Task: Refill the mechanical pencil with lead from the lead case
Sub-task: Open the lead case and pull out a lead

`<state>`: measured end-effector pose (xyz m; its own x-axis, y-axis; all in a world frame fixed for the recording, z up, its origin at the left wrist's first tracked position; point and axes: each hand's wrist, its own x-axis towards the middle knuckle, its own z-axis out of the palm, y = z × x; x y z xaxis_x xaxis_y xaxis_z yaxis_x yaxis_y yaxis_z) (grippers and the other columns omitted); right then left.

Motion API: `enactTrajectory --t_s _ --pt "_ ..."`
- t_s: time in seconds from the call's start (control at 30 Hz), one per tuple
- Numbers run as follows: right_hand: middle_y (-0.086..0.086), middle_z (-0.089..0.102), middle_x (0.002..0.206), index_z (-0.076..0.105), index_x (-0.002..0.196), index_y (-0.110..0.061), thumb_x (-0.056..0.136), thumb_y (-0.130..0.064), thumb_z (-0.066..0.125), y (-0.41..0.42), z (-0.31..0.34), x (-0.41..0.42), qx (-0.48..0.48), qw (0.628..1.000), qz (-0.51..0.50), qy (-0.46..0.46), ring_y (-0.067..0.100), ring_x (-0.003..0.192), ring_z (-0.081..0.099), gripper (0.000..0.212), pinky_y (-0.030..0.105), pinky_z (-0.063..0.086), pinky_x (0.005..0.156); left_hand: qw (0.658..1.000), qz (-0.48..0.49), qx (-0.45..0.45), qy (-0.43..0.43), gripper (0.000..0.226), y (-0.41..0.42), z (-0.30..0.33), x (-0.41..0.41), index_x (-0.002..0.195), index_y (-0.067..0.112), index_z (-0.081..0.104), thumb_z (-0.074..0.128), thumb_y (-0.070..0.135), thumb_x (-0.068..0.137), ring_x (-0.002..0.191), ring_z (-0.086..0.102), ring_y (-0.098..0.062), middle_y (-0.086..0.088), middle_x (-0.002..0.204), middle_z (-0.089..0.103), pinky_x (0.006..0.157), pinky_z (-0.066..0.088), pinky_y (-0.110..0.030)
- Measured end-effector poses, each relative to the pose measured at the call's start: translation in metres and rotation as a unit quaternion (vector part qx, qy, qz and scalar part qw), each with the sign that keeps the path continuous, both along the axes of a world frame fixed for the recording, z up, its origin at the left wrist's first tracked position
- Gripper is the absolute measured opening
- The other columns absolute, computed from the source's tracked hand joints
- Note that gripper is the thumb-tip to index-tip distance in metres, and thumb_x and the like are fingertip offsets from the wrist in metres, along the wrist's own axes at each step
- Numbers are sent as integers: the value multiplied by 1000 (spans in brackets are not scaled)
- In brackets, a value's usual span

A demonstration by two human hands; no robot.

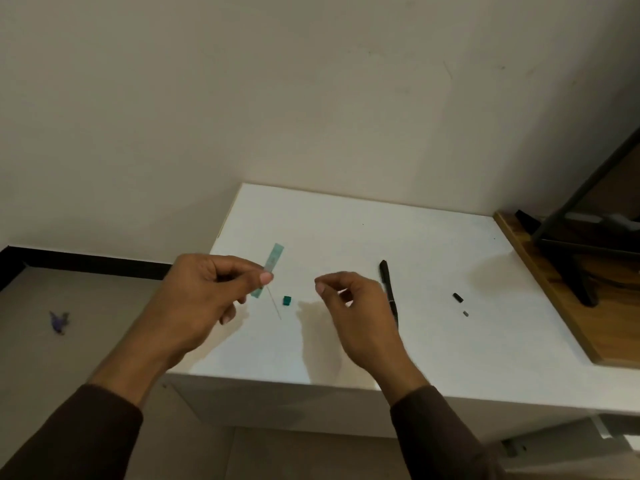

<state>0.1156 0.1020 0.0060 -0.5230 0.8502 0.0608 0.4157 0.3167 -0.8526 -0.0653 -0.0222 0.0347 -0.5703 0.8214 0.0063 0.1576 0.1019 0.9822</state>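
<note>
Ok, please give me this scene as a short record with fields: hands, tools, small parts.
left hand: holds lead case above table
right hand: fingers pinched, holds nothing visible
lead: thin stick, beside case's lower end
green cap: on table
pencil: on table, behind right hand
two small dark parts: on table, right of pencil

A white table stands against a beige wall, beside a wooden surface; purple scrap on the floor.

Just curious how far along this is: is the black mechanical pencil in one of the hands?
No, the black mechanical pencil lies on the white table behind the right hand.
</note>
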Motion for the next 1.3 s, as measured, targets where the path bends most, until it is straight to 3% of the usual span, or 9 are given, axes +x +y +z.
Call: enactTrajectory --t_s 0.1,0.2,0.43,0.5,0.6,0.67,0.73,0.87,1.3 --pt "-5 68 117 72 121 -22 103 -28 59 -1 -16 -15 63 991 36 -110 12 104 62 23 18 46 90 999 31 -11 1 14 -9 -7 -15 82 30 84 81 41 75 41 47 -11 5 57 67 45 45 -18" --pt "-3 65 117 72 123 -22 104 -29 57 -2 -21 -30 104 981 51 -157 18 104 61 25 32 48 96 999 30 -16 0 9 -10 -12 -17 81 31 84 81 38 78 40 47 -9 4 58 67 45 46 -17" --pt "-6 64 107 73 111 -24 102 -30 60 -10 -23 -44 140 973 70 -170 10 87 52 17 28 48 88 999 34 -10 -5 6 -8 -15 -15 81 30 85 80 33 81 41 49 -10 2 61 70 46 47 -17" --pt "-10 64 104 72 106 -24 100 -29 64 -10 -16 -42 108 983 54 -136 9 85 57 12 21 48 81 999 30 -5 -11 6 -7 -15 -12 81 29 85 80 32 81 42 51 -6 5 65 73 47 47 -16" --pt "-8 76 90 75 98 -20 93 -21 74 -3 8 -32 -11 997 -15 69 5 79 68 5 10 49 66 1000 9 -15 -5 7 -4 -15 -4 81 29 85 79 34 82 49 58 -6 5 77 79 48 49 -18" --pt "-4 80 87 78 98 -19 90 -18 77 0 26 -23 -69 980 -14 186 7 78 73 7 11 53 66 1000 -17 -22 -2 10 0 -14 3 84 28 85 78 35 83 53 61 -20 -1 79 79 47 51 -23" --pt "-3 82 91 78 102 -18 89 -18 78 -2 37 -16 -93 969 4 230 12 81 76 12 13 55 69 999 -41 -27 1 15 4 -12 11 87 26 84 76 37 83 60 67 -33 -2 84 80 47 55 -29" --pt "-5 81 91 79 100 -20 89 -19 78 -6 37 -9 -75 976 -13 202 11 84 75 11 19 59 73 997 -66 -26 2 26 9 -9 22 86 23 84 74 43 75 64 75 -23 10 90 79 47 59 -29" --pt "-12 80 88 82 93 -23 89 -22 79 1 35 1 -37 988 -5 153 6 88 72 5 26 59 75 996 -84 -24 -4 27 14 -6 27 83 22 84 74 44 72 62 76 -22 13 89 79 47 61 -29"
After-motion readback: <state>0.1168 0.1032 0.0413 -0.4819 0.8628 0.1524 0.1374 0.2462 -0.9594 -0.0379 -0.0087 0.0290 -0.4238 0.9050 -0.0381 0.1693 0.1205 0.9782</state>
